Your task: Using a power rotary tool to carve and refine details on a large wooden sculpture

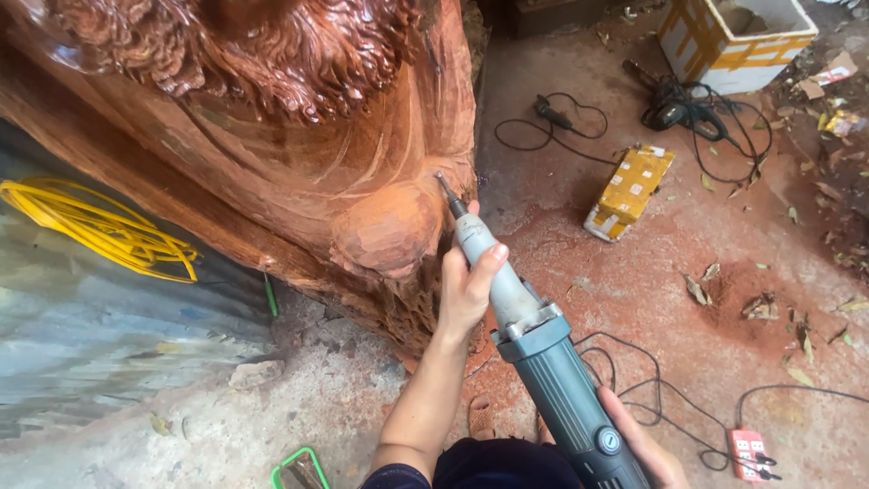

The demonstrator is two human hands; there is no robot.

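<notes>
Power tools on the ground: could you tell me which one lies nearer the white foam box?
The black corded tool, tangled in cable beside the white foam box; the smaller black one lies further left.

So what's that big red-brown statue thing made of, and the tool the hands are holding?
The carving looks like reddish-brown wood: bare and matte, with grain lines, chisel-like facets and matching red dust on the floor. The grinder seems to have a grey-green plastic body and a paler, metal-looking neck ending in a thin metal bit. The left hand grips the neck; the right hand holds the body.
</notes>
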